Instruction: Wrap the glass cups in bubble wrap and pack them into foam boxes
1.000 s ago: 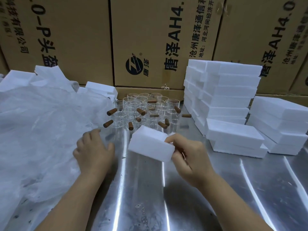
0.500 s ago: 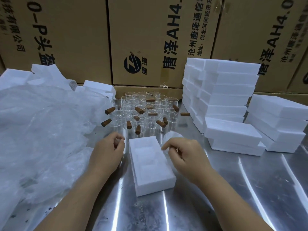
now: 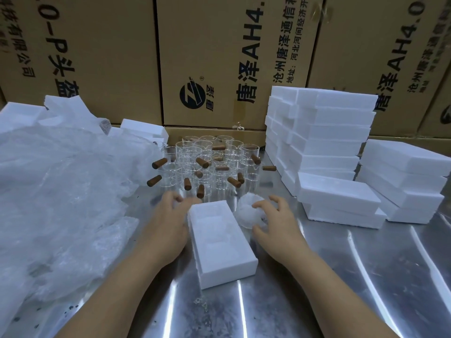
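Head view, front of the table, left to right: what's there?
bubble wrap pile → left hand → open foam box → wrapped cup → right hand → low foam box stack → right-edge foam box stack

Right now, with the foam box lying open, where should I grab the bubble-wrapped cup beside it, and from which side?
Take the bubble-wrapped cup round its bulging middle, coming from the right and above, where the right hand is. The foam box lies close on its left and bare glass cups crowd behind it, so those sides look tight.
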